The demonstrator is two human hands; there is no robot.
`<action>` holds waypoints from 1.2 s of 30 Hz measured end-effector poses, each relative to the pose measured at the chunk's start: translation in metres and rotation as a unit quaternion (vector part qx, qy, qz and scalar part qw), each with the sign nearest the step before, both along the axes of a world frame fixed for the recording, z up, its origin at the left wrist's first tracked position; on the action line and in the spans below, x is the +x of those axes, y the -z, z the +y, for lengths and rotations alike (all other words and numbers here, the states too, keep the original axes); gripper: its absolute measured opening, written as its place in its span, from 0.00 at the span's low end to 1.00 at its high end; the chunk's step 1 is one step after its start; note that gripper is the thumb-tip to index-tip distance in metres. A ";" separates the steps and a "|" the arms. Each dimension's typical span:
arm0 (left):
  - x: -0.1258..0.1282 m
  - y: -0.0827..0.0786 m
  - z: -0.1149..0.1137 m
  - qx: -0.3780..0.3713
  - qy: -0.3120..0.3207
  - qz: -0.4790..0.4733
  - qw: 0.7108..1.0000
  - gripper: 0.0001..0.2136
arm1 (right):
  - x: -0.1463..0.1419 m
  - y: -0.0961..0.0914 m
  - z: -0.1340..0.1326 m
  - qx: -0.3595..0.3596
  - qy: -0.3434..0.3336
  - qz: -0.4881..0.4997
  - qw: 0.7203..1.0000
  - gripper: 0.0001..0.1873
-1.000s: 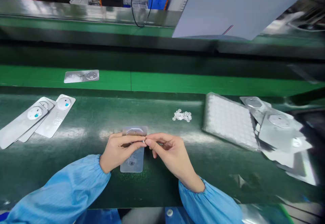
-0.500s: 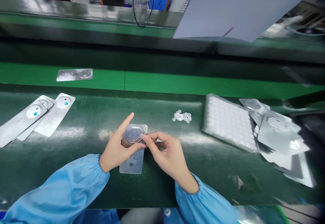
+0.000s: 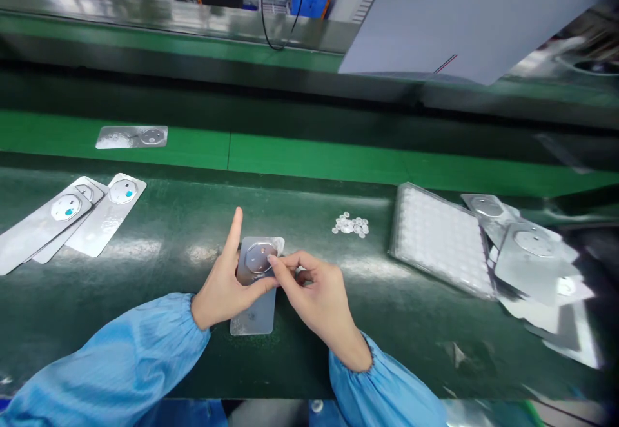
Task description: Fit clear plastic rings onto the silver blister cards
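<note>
In my left hand (image 3: 225, 282) a translucent plastic card (image 3: 254, 319) is held, with the thumb across it and the index finger raised straight up. A clear faceted round patch (image 3: 258, 257) sits on the card's upper end. My right hand (image 3: 314, 298) reaches in from the right, its thumb and index fingertips pinched at the patch's right edge. Anything small between those fingertips is hidden. Both forearms wear blue sleeves.
Several foil-like cards (image 3: 65, 208) lie to the left on the dark green belt (image 3: 184, 356). A small pile of clear discs (image 3: 351, 224) lies ahead, beside a tray of discs (image 3: 438, 240). More cards (image 3: 532, 253) are stacked at right, and another card (image 3: 131, 137) lies beyond on a green strip.
My left index finger has lifted from the card and now stands upright, uncovering the round patch. My right fingertips have shifted slightly left onto the patch's edge. The whole view has drifted slightly.
</note>
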State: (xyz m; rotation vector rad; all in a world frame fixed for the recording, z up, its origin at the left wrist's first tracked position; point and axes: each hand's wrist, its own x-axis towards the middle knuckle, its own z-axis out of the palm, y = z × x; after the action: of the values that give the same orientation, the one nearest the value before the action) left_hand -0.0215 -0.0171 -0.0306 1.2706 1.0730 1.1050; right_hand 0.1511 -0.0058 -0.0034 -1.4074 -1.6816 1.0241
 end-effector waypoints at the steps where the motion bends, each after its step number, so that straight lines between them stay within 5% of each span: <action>1: 0.000 0.000 0.000 -0.003 0.001 -0.008 1.000 0.58 | 0.001 0.000 0.000 -0.010 -0.004 0.004 1.000 0.16; 19: 0.001 -0.010 0.000 -0.045 -0.007 -0.117 0.992 0.49 | 0.011 -0.018 0.019 -0.073 -0.052 -0.022 0.996 0.24; 25: -0.001 -0.010 0.009 -0.140 -0.039 -0.135 0.980 0.38 | 0.018 0.002 0.033 -0.221 -0.102 0.182 0.953 0.29; 29: 0.003 -0.004 0.012 -0.174 -0.075 -0.154 0.970 0.25 | 0.015 0.016 0.019 -0.188 -0.111 0.189 0.957 0.29; 33: -0.004 -0.013 0.018 -0.114 -0.070 -0.087 0.987 0.26 | 0.010 0.014 0.013 -0.155 -0.159 0.109 0.969 0.26; 36: -0.043 -0.030 0.027 0.035 -0.119 0.100 0.987 0.33 | 0.012 0.004 0.051 -0.130 -0.129 0.100 0.978 0.27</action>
State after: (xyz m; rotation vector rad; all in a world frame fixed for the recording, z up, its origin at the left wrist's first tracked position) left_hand -0.0645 0.0101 -0.0007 1.3551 1.3754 1.2213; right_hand 0.1627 0.0452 -0.0074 -1.2132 -1.6523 1.5270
